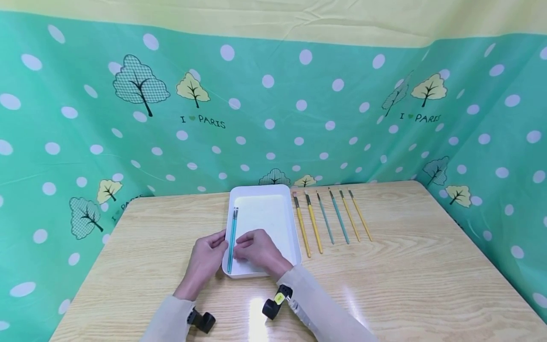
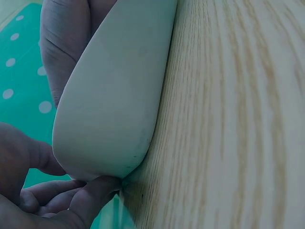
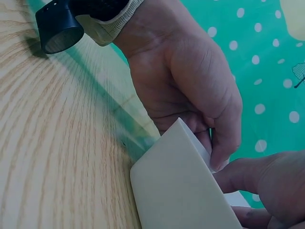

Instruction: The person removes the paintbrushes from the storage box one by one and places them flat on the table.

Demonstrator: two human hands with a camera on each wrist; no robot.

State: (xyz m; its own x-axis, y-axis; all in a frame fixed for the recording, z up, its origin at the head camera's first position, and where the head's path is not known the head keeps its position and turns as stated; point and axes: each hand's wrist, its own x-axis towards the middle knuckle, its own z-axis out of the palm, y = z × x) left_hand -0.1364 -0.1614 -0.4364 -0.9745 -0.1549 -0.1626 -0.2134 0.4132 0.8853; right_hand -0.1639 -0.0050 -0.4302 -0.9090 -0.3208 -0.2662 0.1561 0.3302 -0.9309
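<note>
A white tray (image 1: 273,209) stands on the table with two teal paintbrushes (image 1: 232,237) lying side by side along its left wall. My left hand (image 1: 207,256) grips the tray's left wall near the front corner. In the left wrist view, the left fingers (image 2: 97,195) lie against the outside of that corner. My right hand (image 1: 258,249) reaches over the tray, fingertips low beside the brush handles; whether they touch a brush is hard to see. From the right wrist view, the left hand (image 3: 186,81) and right hand (image 3: 281,188) come close together above the tray's wall.
Right of the tray lies a row of several brushes: thick yellow brushes (image 1: 314,228), teal ones (image 1: 339,221) and thin yellow ones (image 1: 360,216). All sit on a wood-grain table (image 1: 410,266). A green dotted curtain (image 1: 256,109) hangs behind and around it.
</note>
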